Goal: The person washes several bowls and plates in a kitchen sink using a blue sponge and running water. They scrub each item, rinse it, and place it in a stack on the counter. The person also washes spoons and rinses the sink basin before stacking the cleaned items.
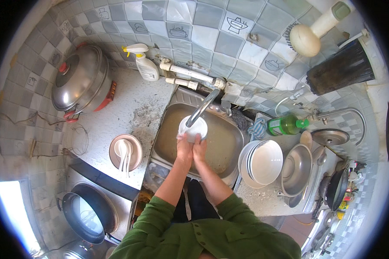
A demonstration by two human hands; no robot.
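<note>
Both my hands hold a small white bowl (199,131) beneath the spout of a curved metal faucet (203,108). My left hand (183,148) grips the bowl's near left side, its fingers blurred. Close beside it, my right hand (199,149) has hold of the near right side. The spout hides part of the bowl's inside. Below my hands is a stainless steel sink (236,136) with cloudy brownish water in its basin.
Stacked bowls (265,162) and a metal basin (296,170) stand right of the sink, near a green detergent bottle (283,125). On the left counter are a bowl with white spoons (124,150), a spray bottle (146,66) and a lidded steamer pot (81,77).
</note>
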